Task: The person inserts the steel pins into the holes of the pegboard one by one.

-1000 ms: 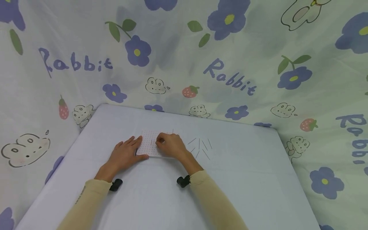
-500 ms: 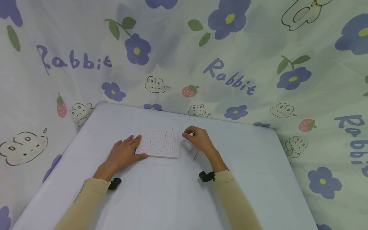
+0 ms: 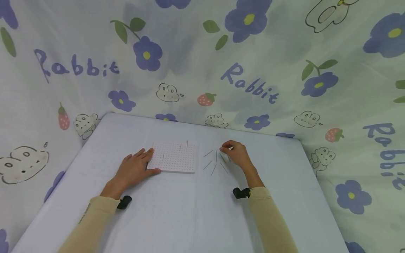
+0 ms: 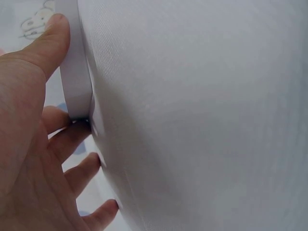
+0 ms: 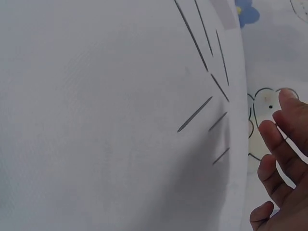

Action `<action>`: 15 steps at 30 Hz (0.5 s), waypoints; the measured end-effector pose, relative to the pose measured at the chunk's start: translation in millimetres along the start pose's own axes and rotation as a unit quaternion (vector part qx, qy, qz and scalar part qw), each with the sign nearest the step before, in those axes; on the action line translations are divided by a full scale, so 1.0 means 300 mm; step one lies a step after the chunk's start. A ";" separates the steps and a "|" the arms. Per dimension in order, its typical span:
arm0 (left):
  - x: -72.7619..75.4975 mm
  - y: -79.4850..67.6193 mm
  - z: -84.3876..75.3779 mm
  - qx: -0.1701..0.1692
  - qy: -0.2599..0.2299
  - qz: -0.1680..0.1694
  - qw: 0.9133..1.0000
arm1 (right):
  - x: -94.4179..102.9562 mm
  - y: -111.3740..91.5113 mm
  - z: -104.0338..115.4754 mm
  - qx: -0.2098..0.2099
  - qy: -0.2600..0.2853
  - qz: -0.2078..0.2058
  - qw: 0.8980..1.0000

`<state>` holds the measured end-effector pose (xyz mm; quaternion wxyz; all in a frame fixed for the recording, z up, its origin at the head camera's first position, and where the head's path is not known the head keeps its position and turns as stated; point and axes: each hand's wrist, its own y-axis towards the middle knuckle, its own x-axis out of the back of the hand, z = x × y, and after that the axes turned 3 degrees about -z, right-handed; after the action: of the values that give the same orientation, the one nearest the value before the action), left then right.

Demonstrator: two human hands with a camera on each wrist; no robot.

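Observation:
A white board [image 3: 172,163] with rows of small holes lies on the table; three thin dark sticks stand in it, one [image 3: 163,155] toward the left and two near the back edge. My left hand [image 3: 134,168] rests beside it, fingers spread along its left side and thumb at the front edge. In the left wrist view the thumb [image 4: 50,45] lies against the board's side [image 4: 76,72]. Several thin sticks [image 3: 216,156] lie fanned out on the table right of the board. My right hand [image 3: 237,153] hovers over the far right ones, fingers loosely bent, nothing visible between them.
The table has a white cover [image 3: 190,214]. Behind and beside it hangs a patterned cloth [image 3: 190,63] with flowers, rabbits and strawberries. A small black camera [image 3: 241,193] sits at the right wrist, another [image 3: 124,202] at the left.
My right hand has moved from over the board to the right, above the loose sticks, uncovering the board. My left hand stays at the board's left side.

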<state>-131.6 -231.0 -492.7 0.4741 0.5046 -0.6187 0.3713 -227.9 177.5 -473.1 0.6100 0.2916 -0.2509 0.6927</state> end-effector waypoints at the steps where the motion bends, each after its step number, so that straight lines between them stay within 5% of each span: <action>1: 0.000 -0.001 0.000 0.001 -0.001 0.000 1.000 | -0.001 -0.001 -0.009 -0.003 -0.001 0.001 1.000; 15: -0.006 -0.001 0.007 -0.005 -0.005 -0.003 1.000 | -0.003 -0.022 -0.063 -0.050 -0.028 -0.001 0.998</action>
<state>-131.7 -232.6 -495.0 0.4742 0.5065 -0.6212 0.3642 -223.0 190.9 -487.1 0.6177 0.2798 -0.3018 0.6701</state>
